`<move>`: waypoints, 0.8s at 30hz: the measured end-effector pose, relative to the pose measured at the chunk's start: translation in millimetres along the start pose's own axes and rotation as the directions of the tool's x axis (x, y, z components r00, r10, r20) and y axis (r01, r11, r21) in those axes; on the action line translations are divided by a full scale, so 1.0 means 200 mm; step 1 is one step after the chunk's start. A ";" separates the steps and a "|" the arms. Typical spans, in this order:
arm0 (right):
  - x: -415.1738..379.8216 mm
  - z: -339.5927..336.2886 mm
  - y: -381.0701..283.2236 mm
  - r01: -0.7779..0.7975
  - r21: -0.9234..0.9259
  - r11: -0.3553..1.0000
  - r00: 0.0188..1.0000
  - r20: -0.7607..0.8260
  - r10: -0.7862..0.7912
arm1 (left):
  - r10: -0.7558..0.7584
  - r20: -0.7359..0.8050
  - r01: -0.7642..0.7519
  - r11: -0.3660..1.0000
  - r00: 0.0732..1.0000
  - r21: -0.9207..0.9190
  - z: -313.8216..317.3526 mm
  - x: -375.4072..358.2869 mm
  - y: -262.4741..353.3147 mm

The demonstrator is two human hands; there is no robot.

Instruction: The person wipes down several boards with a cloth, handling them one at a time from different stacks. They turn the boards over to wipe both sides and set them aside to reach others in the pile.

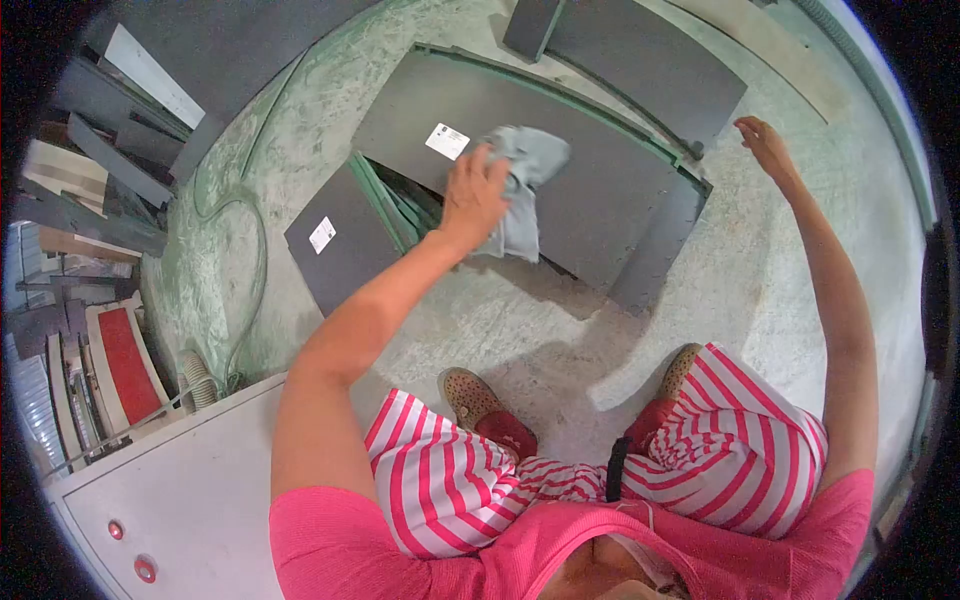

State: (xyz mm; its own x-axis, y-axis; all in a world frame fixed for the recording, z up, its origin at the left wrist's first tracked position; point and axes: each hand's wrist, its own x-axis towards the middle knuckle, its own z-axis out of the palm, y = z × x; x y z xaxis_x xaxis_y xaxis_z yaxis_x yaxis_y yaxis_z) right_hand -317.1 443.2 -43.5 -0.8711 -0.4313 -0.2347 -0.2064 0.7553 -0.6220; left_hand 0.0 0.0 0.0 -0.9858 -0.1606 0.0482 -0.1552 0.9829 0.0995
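Note:
A light grey-green cloth (535, 160) is bunched under my left hand (474, 198), whose fingers grip its left side over a large dark grey panel (600, 180). That panel bears a white label (447, 141) just left of the cloth. Beneath its left end, a smaller dark panel (335, 245) with a green edge and another white label lies at an angle. My right hand (765, 145) is raised at the right, off the panels, with its fingers partly spread and nothing seen in it.
More dark panels (640, 60) lie at the top. Stacked boards (130, 110) and a red piece (128, 365) stand at the left, near a green hose (262, 250). A white cabinet (190, 490) with red buttons is at lower left. My shoes (470, 397) are on the floor.

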 end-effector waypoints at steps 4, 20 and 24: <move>0.02 0.06 -0.26 0.108 -0.091 0.990 0.993 -0.040 -0.112 | 0.347 -0.186 -0.330 0.937 0.919 0.115 0.11 0.20 -0.17; -0.12 0.50 -1.32 0.745 -0.129 0.654 0.623 0.486 -0.613 | 0.223 -0.231 -0.256 0.958 0.947 -0.126 0.02 0.48 0.16; -0.10 0.76 -1.37 0.793 -0.234 0.563 0.606 0.211 -0.767 | -0.026 -0.186 -0.018 0.972 0.982 -0.234 0.00 0.42 0.13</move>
State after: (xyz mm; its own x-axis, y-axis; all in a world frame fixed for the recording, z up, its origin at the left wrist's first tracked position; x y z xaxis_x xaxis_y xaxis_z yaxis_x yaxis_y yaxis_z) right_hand -174.6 170.1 18.5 -0.2759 -0.9447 0.1772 -0.9111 0.1983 -0.3613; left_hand -86.9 12.0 6.8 -0.9525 -0.2003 0.2295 -0.1180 0.9371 0.3285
